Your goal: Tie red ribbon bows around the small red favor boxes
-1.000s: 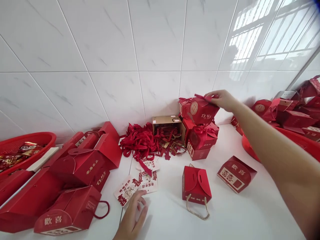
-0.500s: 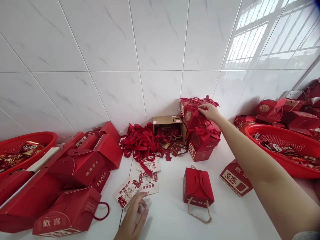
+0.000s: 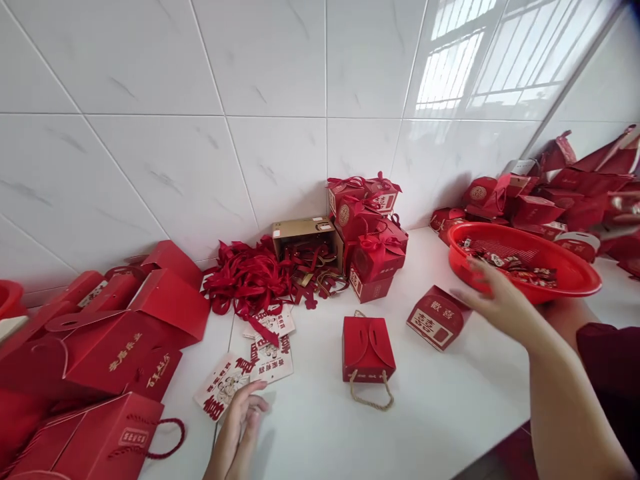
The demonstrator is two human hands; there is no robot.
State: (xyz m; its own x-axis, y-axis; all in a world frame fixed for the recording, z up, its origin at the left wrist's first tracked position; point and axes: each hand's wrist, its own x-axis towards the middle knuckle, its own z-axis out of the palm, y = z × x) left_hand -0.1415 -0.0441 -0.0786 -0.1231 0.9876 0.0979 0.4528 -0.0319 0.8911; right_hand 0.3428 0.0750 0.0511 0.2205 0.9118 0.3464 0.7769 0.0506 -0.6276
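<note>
My right hand (image 3: 500, 310) is open, its fingers stretched out beside a red gift box (image 3: 435, 317) with white characters; whether they touch it I cannot tell. My left hand (image 3: 240, 423) rests low, fingers loosely bent and apart, holding nothing. It is just in front of printed cards (image 3: 227, 383) with red characters. Between my hands stands a small red box (image 3: 369, 347) with a twine handle. Several red boxes tied with ribbon bows (image 3: 377, 257) are stacked against the wall.
A pile of red ribbons (image 3: 250, 273) lies beside an open cardboard box (image 3: 305, 230). Large red boxes (image 3: 165, 300) crowd the left. On the right are a red basket (image 3: 575, 277) of wrapped sweets, heaped red boxes (image 3: 537, 210) and another person's dark sleeve (image 3: 607, 373).
My right hand has left the bow on the stacked boxes and moved right and down towards the red gift box. The view has turned right. My left hand keeps its place near the cards.
</note>
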